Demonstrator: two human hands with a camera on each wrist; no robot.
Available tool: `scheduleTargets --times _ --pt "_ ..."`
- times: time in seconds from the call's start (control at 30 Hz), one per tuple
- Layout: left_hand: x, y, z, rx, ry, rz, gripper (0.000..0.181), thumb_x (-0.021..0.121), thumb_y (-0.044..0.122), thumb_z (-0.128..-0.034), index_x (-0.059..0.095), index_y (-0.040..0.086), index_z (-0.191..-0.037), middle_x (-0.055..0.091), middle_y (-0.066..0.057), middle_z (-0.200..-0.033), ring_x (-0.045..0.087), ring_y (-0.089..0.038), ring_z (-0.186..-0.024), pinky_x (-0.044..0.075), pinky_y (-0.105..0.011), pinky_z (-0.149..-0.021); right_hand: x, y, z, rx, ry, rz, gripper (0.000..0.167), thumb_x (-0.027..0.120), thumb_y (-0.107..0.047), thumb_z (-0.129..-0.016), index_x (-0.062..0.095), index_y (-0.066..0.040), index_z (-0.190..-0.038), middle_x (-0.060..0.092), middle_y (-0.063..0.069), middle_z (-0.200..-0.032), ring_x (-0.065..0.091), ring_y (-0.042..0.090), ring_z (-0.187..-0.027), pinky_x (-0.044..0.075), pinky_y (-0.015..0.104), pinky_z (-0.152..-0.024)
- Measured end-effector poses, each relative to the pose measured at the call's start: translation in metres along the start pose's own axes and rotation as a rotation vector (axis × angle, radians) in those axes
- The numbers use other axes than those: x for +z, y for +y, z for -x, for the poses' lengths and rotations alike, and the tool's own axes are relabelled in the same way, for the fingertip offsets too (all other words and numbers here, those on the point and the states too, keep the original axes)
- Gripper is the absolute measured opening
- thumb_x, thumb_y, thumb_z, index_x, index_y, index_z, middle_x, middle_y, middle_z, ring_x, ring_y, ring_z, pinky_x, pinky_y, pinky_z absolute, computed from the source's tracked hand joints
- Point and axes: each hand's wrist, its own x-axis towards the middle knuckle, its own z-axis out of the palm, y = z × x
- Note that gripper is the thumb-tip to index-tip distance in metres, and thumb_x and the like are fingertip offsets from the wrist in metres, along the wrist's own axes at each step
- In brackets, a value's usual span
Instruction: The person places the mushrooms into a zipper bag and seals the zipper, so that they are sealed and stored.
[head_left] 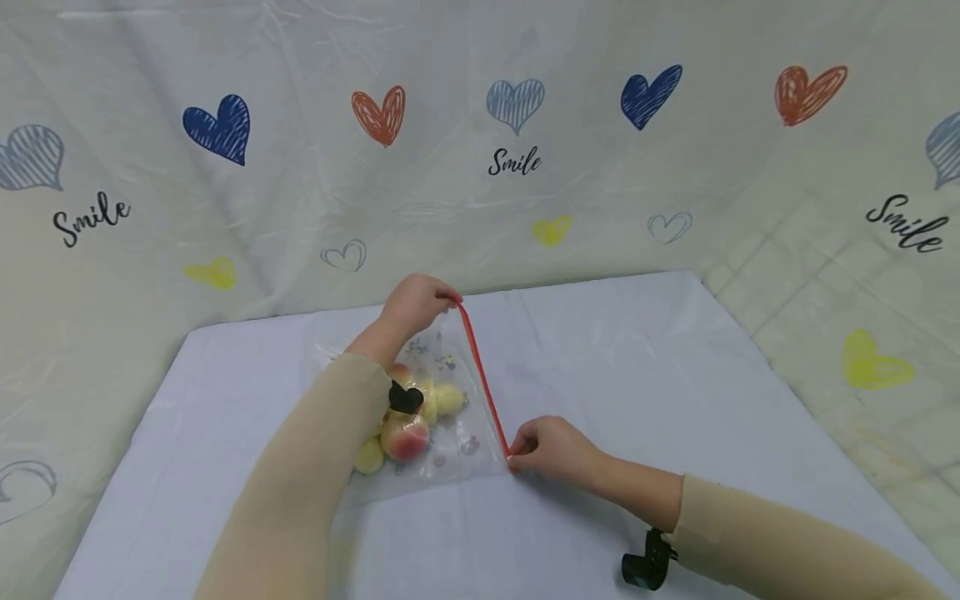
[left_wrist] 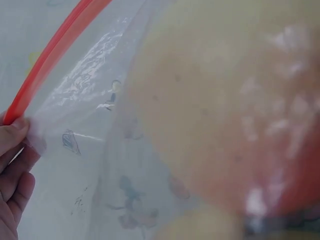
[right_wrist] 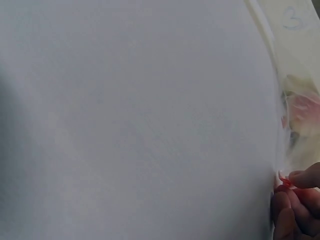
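A clear zip bag [head_left: 450,458] with small printed figures lies on the white table, its red zip strip [head_left: 481,375] running along the right side. Inside it are a red-and-yellow peach [head_left: 406,438] and several yellow fruits [head_left: 448,400]. At the far end of the strip my left hand [head_left: 417,304] pinches the corner between thumb and finger. My right hand [head_left: 557,450] pinches the near end. The left wrist view shows the peach [left_wrist: 225,110] large and blurred behind the film. My left forearm covers part of the bag in the head view.
The white-covered table [head_left: 637,358] stretches out to the right of the bag. Behind it hangs a pale cloth [head_left: 450,200] printed with hearts and "Smile". A black wrist camera [head_left: 647,563] sits under my right sleeve, another [head_left: 406,398] on the left wrist.
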Motion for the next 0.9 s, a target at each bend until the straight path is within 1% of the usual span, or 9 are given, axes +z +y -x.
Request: scheduleTargets --times 0.17,0.23,0.4,0.47,0.57,0.7,0.9 --pt "0.003 0.007 -0.001 0.028 -0.052 0.061 0.021 0.064 0.018 -0.098 0.075 0.016 -0.115 0.072 -0.001 -0.116 0.063 -0.018 -0.112 0.05 -0.035 -0.094 0.001 -0.001 0.005 -0.002 -0.038 -0.018 0.012 0.079 -0.011 -0.081 0.071 -0.013 -0.073 0.064 -0.005 -0.064 0.053 0.011 -0.061 0.046 0.027 -0.056" --pt "0.005 0.008 -0.001 0.022 -0.066 0.071 0.023 0.064 0.019 -0.0979 0.074 0.016 -0.118 0.07 -0.001 -0.119 0.061 -0.019 -0.115 0.049 -0.036 -0.097 0.001 -0.001 0.006 0.014 -0.05 -0.03 0.013 0.079 -0.011 -0.082 0.07 -0.013 -0.073 0.064 -0.003 -0.063 0.053 0.011 -0.059 0.046 0.027 -0.056" --pt "0.008 0.007 -0.002 0.008 -0.086 0.068 0.03 0.062 0.021 -0.0995 0.067 0.016 -0.129 0.066 -0.004 -0.125 0.059 -0.022 -0.118 0.05 -0.04 -0.096 0.001 0.002 0.007 0.061 -0.067 -0.058 0.012 0.079 -0.014 -0.083 0.069 -0.013 -0.075 0.064 -0.002 -0.064 0.054 0.012 -0.058 0.047 0.028 -0.056" --pt "0.008 0.005 -0.001 0.001 -0.09 0.075 0.033 0.061 0.022 -0.1 0.065 0.016 -0.132 0.065 -0.005 -0.126 0.058 -0.023 -0.119 0.049 -0.041 -0.096 0.001 0.003 0.007 0.074 -0.071 -0.068 0.011 0.079 -0.015 -0.083 0.069 -0.013 -0.077 0.064 -0.002 -0.065 0.055 0.012 -0.059 0.047 0.028 -0.057" --pt "0.006 0.002 0.002 -0.01 -0.083 0.092 0.034 0.061 0.022 -0.0999 0.063 0.016 -0.133 0.064 -0.004 -0.128 0.057 -0.023 -0.121 0.049 -0.041 -0.097 0.001 0.006 0.006 0.087 -0.072 -0.078 0.01 0.078 -0.017 -0.083 0.07 -0.013 -0.08 0.064 -0.002 -0.067 0.056 0.013 -0.059 0.048 0.028 -0.058" --pt "0.002 -0.003 0.006 -0.007 -0.055 0.106 0.034 0.062 0.023 -0.099 0.063 0.017 -0.133 0.064 -0.003 -0.129 0.057 -0.022 -0.122 0.049 -0.041 -0.098 -0.002 0.009 0.006 0.085 -0.058 -0.09 0.009 0.077 -0.02 -0.085 0.071 -0.014 -0.085 0.065 -0.002 -0.071 0.057 0.015 -0.062 0.049 0.03 -0.059" --pt "-0.005 -0.012 0.016 0.006 -0.036 0.106 0.033 0.063 0.024 -0.0986 0.064 0.018 -0.132 0.064 -0.002 -0.129 0.059 -0.022 -0.12 0.048 -0.042 -0.098 -0.016 0.005 0.003 0.097 0.023 -0.089 0.009 0.075 -0.02 -0.086 0.072 -0.014 -0.092 0.063 -0.001 -0.077 0.058 0.017 -0.066 0.049 0.03 -0.06"
